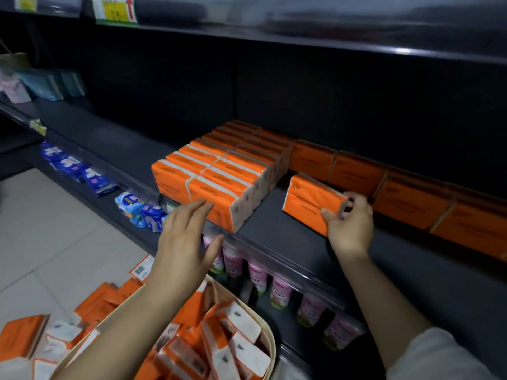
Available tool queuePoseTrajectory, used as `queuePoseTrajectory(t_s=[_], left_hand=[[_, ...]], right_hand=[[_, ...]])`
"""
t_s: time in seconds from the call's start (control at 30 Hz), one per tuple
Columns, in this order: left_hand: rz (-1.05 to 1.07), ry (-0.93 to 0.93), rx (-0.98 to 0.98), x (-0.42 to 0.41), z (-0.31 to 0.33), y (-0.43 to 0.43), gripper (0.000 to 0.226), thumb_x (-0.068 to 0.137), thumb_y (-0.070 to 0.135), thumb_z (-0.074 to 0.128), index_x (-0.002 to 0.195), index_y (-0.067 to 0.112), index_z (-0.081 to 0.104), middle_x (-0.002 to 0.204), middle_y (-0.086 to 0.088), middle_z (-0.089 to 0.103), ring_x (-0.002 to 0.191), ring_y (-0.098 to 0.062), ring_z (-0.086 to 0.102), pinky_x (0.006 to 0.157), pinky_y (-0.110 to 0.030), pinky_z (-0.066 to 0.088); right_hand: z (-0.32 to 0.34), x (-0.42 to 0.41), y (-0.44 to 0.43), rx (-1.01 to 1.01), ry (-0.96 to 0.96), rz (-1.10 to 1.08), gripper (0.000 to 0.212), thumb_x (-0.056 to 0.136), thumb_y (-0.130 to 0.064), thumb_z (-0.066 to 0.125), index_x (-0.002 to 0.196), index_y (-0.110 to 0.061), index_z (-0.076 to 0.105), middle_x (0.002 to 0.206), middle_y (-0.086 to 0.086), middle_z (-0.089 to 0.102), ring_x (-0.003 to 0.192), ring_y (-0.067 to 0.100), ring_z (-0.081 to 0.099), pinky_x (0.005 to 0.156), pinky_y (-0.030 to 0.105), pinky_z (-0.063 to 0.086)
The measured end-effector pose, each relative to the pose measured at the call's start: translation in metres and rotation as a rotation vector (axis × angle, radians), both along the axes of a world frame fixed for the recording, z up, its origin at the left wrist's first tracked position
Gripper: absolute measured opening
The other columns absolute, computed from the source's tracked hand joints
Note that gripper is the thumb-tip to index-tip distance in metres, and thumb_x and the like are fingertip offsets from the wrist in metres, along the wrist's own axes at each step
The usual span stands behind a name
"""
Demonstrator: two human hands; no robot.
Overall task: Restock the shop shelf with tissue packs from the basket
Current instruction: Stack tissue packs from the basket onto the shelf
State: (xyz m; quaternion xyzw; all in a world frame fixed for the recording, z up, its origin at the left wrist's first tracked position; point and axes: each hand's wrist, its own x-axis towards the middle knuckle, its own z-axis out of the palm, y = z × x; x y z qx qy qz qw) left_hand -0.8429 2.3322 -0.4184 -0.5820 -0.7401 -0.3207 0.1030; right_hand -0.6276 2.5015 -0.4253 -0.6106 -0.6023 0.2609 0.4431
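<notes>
Head view, right hand [349, 223] gripping tissue pack [311, 201]

Bare shelf [263, 215] between orange stacks [219, 171]

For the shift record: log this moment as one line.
right hand: grips orange plastic-wrapped tissue pack at dark shelf | left hand: open, by stacked orange packs | beige basket: holds packs
</notes>
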Motion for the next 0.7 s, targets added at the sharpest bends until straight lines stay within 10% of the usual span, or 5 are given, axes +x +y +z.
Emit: queuePoseTrajectory(t_s=[0.7], left_hand=[[-0.132, -0.048, -0.065, -0.008, -0.017, 0.055, 0.059, 0.073, 0.007, 0.073, 0.128, 0.007, 0.054, 0.131, -0.008, 0.053, 0.123, -0.022, 0.042, 0.107, -0.018, 0.017]], right_hand=[[-0.006, -0.047, 0.111, 0.111, -0.346, -0.023, 0.060, 0.084, -0.014, 0.064, 0.138, -0.007, 0.040, 0.139, 0.023, 0.040, 0.125, 0.036, 0.042, 0.100, 0.030, 0.028]])
